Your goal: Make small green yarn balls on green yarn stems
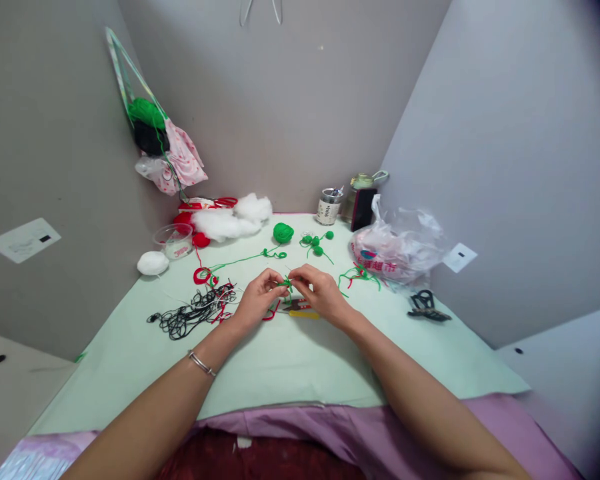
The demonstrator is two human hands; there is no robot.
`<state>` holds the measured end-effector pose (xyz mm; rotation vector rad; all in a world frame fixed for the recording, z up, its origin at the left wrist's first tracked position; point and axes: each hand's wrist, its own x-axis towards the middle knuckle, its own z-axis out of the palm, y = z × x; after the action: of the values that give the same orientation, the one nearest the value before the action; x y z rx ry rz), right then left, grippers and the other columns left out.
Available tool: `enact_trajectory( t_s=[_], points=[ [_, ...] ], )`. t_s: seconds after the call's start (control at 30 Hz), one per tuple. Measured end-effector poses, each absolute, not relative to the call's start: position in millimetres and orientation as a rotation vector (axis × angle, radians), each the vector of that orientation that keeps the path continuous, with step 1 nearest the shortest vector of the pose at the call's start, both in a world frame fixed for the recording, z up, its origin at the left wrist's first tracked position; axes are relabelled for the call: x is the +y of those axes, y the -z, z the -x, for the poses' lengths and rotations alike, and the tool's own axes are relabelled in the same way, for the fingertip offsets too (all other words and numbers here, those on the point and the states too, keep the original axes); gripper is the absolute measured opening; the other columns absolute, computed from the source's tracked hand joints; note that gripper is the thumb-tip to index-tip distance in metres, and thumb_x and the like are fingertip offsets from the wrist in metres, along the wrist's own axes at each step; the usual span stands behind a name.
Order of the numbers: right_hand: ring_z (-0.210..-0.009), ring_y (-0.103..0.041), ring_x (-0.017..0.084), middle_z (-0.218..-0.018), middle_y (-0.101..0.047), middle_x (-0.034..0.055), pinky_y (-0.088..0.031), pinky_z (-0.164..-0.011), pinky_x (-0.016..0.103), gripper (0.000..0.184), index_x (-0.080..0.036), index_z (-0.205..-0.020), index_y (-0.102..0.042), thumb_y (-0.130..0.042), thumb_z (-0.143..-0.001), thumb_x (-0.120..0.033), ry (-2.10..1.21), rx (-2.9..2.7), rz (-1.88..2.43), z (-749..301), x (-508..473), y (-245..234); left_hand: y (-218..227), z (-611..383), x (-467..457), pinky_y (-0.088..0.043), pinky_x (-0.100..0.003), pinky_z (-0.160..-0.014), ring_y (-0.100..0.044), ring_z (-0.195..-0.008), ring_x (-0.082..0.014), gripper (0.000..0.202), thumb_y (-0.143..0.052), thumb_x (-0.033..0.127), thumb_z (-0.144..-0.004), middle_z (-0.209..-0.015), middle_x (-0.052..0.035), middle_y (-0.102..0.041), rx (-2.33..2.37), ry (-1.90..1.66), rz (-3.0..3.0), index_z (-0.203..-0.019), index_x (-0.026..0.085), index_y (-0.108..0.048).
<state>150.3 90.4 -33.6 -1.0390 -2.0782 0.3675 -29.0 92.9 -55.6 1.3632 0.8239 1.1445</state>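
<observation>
My left hand [258, 298] and my right hand [318, 291] meet over the middle of the pale green table [290, 360]. Both pinch a small piece of green yarn work [285, 284] between fingertips. A thin needle or hook seems to stick up from the piece, too small to be sure. A green strand [240, 260] runs from near my hands back to a green yarn ball [283, 233]. Just under my hands lie small scissors with a yellow handle [300, 309]. A silver bracelet sits on my left wrist.
A tangle of black cord [193, 313] lies left of my hands, with red yarn loops [203, 275]. White stuffing [230, 220], a clear cup [173, 240], small green crocheted balls [316, 243], a tin [329, 207], a plastic bag [397, 250] and a black clip [427, 307] ring the table. A bag hangs on the left wall.
</observation>
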Motion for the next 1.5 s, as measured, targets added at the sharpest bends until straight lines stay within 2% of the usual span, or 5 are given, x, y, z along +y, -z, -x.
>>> enact_trajectory(
  t_s=[0.33,0.57,1.0,1.3,1.5],
  points=[
    [-0.076,-0.054,0.013,-0.088,-0.058,0.0044,-0.042,-0.069,0.024,0.012,-0.018,-0.098,-0.065,-0.055,-0.091,-0.021,-0.352,-2.2,0.948,-150.7,87.0,29.8,58.2,28.7,93.5,-0.047,-0.028,-0.075,-0.06,-0.076,-0.0128,0.02,-0.071,0.032,-0.073,-0.079,0.0008,-0.061,0.878,-1.167,-1.396,-0.082,0.019,-0.058],
    [-0.075,-0.054,0.013,-0.086,-0.057,0.0034,-0.043,-0.069,0.025,0.013,-0.019,-0.092,-0.066,-0.054,-0.09,-0.016,-0.392,-2.159,0.967,-150.7,88.8,31.3,56.8,29.2,91.5,-0.046,-0.028,-0.079,-0.056,-0.081,-0.0128,0.017,-0.067,0.027,-0.077,-0.091,0.0,-0.059,0.826,-1.197,-1.499,-0.091,0.021,-0.061],
    [-0.069,-0.052,0.011,-0.082,-0.057,0.0009,-0.041,-0.066,0.024,0.003,-0.018,-0.084,-0.062,-0.062,-0.086,-0.019,-0.509,-2.089,1.077,-151.0,91.7,30.5,57.7,30.9,92.8,-0.046,-0.026,-0.072,-0.057,-0.078,-0.0137,0.018,-0.069,0.031,-0.075,-0.081,-0.0007,-0.059,0.927,-1.198,-1.484,-0.081,0.018,-0.058],
    [-0.069,-0.053,0.011,-0.081,-0.057,0.0013,-0.042,-0.066,0.024,0.003,-0.019,-0.087,-0.063,-0.06,-0.086,-0.018,-0.5,-2.072,1.053,-148.5,89.3,29.1,57.0,30.2,91.8,-0.052,-0.031,-0.08,-0.062,-0.084,-0.0144,0.03,-0.069,0.033,-0.077,-0.093,-0.0015,-0.059,0.812,-1.181,-1.378,-0.102,0.021,-0.058],
    [-0.07,-0.053,0.011,-0.082,-0.057,0.001,-0.042,-0.067,0.024,0.006,-0.018,-0.089,-0.064,-0.062,-0.085,-0.014,-0.497,-2.081,1.081,-148.9,89.6,28.6,58.4,29.9,91.1,-0.05,-0.033,-0.083,-0.063,-0.085,-0.016,0.019,-0.067,0.033,-0.079,-0.091,-0.0018,-0.062,0.824,-1.149,-1.452,-0.091,0.021,-0.059]
  ],
)
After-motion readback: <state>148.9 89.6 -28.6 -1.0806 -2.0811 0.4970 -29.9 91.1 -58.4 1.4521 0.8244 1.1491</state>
